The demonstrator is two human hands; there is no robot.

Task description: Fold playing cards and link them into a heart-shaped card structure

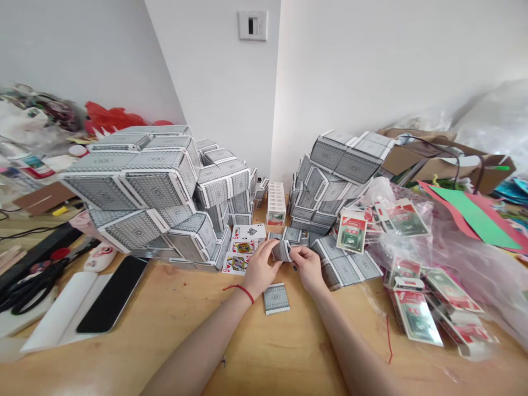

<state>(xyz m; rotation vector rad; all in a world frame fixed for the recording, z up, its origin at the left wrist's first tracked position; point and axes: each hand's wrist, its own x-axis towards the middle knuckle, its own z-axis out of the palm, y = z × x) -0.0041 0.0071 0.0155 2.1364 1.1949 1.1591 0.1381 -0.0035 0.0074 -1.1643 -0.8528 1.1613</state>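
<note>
Both my hands are closed on a grey-backed playing card (281,251), which looks bent; whether it is a single card cannot be made out. My left hand (260,265), with a red string at the wrist, grips its left side. My right hand (306,266) pinches its right edge. Just below, a small square piece of folded cards (276,298) lies flat on the table. Behind my left hand are face-up playing cards (243,247), among them a spade and court cards. Large blocks built of folded cards rise on the left (157,181) and on the right (330,181).
A black phone (113,295) lies at the left beside scissors (37,280). Card boxes (416,316) and clear plastic wrap (462,280) spread over the right side. A row of card boxes (276,203) stands at the back between the blocks. Cardboard and coloured paper (474,217) lie far right.
</note>
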